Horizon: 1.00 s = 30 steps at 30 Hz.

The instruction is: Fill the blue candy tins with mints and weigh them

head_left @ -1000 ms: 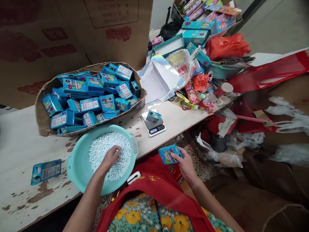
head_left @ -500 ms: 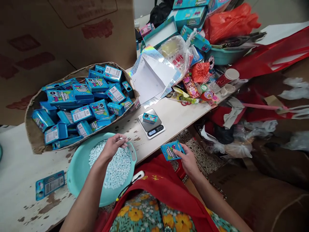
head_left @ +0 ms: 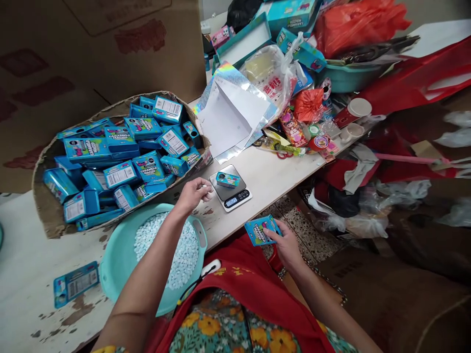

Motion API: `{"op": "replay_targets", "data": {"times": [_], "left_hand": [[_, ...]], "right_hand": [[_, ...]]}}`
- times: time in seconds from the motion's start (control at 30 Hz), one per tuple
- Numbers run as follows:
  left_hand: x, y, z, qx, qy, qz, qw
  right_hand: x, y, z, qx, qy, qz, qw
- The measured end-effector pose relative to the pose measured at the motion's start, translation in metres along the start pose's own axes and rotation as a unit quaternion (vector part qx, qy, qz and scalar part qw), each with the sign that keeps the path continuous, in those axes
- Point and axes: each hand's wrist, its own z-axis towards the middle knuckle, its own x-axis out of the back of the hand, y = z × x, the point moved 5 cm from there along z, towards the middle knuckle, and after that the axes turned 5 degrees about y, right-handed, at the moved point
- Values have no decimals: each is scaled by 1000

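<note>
My left hand (head_left: 196, 195) is closed in a pinch just left of the kitchen scale (head_left: 238, 201), with a small pale candy barely showing at the fingertips. On the scale's steel plate lies a small blue candy box (head_left: 228, 180) with a round hole; the display is lit but its digits are too small to read surely. Below my left forearm stands a turquoise basin (head_left: 112, 264) holding many pale blue candies (head_left: 183, 262). My right hand (head_left: 286, 240) grips a blue candy box (head_left: 259, 230) over the table's front edge, thumb on its printed face.
A cut-down cardboard box (head_left: 46, 211) full of blue candy boxes stands behind the basin. A flat blue packet (head_left: 75, 284) lies at the left. Silvery-backed sheets (head_left: 224, 122), plastic bags (head_left: 272, 81), and a paper cup (head_left: 355, 113) crowd the table's back right.
My left hand has moved from above the candies in the basin, right and upward to beside the scale. My right hand keeps its box in nearly the same place.
</note>
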Motion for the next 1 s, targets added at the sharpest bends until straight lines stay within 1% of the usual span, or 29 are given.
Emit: {"op": "replay_targets", "data": {"times": [0.1, 0.17, 0.23, 0.3, 0.37, 0.43, 0.5, 0.57, 0.63, 0.67, 0.7, 0.77, 0.83, 0.9, 0.93, 0.97, 1.0], "left_hand": [[11, 4, -11, -10, -30, 68, 997], [26, 3, -31, -14, -51, 131, 990], [44, -7, -57, 1, -77, 219, 973], [61, -21, -84, 27, -91, 311, 946], [72, -32, -103, 29, -86, 376, 922], [75, -32, -107, 6, -50, 411, 910], [70, -22, -99, -16, -8, 419, 908], [57, -5, -79, -45, 24, 400, 915], [36, 15, -53, -93, 24, 375, 922], [23, 23, -39, -121, 18, 370, 921], [11, 31, -25, -151, 15, 372, 916], [-13, 41, 0, -205, 18, 397, 894], [-30, 46, 17, -240, 23, 429, 870], [-36, 48, 21, -245, 22, 458, 854], [-34, 48, 18, -237, 26, 472, 849], [-26, 46, 10, -223, 39, 487, 844], [-14, 42, -1, -199, 65, 502, 839]], "right_hand": [[2, 0, 0, -6, 5, 8, 1000], [5, -1, 0, -10, 9, 9, 1000], [6, 0, 1, -12, 13, 10, 1000], [6, 2, 3, -12, 14, 11, 1000], [3, 3, 6, -13, 10, 15, 1000], [-2, 4, 7, -17, 0, 21, 1000], [-8, 3, 8, -24, -14, 25, 999], [-12, 2, 7, -29, -22, 27, 999], [-12, 2, 7, -30, -22, 27, 999], [-11, 2, 7, -29, -19, 26, 999], [-9, 3, 7, -28, -16, 24, 999], [-3, 4, 7, -28, -5, 20, 999], [3, 6, 8, -28, 9, 23, 999], [7, 8, 8, -30, 18, 30, 999], [9, 9, 7, -32, 22, 34, 999], [11, 9, 7, -34, 25, 36, 998], [13, 10, 7, -36, 29, 38, 998]]}}
